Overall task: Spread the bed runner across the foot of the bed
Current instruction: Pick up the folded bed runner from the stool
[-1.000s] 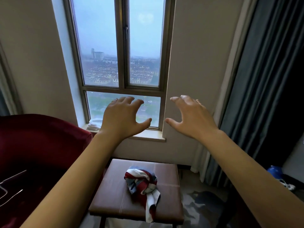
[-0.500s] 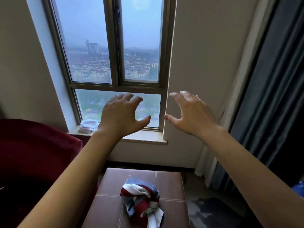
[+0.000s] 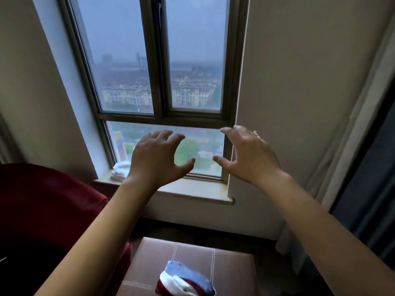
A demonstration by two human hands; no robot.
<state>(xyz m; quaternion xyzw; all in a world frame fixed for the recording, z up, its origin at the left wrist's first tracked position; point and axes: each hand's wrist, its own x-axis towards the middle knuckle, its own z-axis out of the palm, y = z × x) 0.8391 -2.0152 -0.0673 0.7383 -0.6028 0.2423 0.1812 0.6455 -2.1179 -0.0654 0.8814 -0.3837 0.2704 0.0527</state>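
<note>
Both my arms stretch out in front of a window. My left hand [image 3: 157, 160] hovers in the air with spread, relaxed fingers and holds nothing. My right hand [image 3: 249, 155] hangs beside it, a small gap between the two thumbs, fingers spread and empty too. No bed and no bed runner are in view. A crumpled red, white and blue cloth [image 3: 184, 282] lies on a brown leather stool [image 3: 233, 272] below my arms, partly cut off by the frame's bottom edge.
A dark red armchair [image 3: 42, 210] fills the lower left. A window [image 3: 162, 82] with a pale sill [image 3: 192, 192] faces me; folded white cloth [image 3: 120, 170] lies on the sill's left end. Grey curtains [image 3: 369, 167] hang on the right.
The view has tilted upward, so the stool and its cloth have slid toward the bottom edge. Both hands stay raised, spread and empty in front of the window.
</note>
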